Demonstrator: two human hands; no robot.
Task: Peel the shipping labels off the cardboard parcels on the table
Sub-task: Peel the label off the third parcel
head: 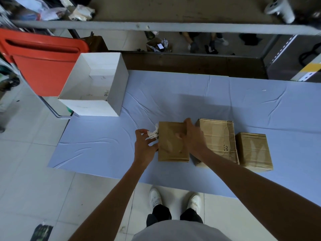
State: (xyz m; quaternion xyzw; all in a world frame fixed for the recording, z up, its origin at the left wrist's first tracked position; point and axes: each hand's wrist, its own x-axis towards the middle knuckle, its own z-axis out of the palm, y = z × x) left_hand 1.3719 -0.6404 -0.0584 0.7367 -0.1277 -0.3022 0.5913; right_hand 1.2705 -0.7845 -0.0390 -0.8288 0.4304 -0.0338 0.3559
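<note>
On blue-covered table, right hand steadies leftmost parcel while left hand pinches its crumpled label, peeling

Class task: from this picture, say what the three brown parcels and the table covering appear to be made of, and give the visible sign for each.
Three brown parcels: matte brown cardboard, probably corrugated; creased, dented faces, with glossy strips that look like tape. Table covering: seemingly thin pale blue cloth or sheet; it shows soft wrinkles and folds.
</note>
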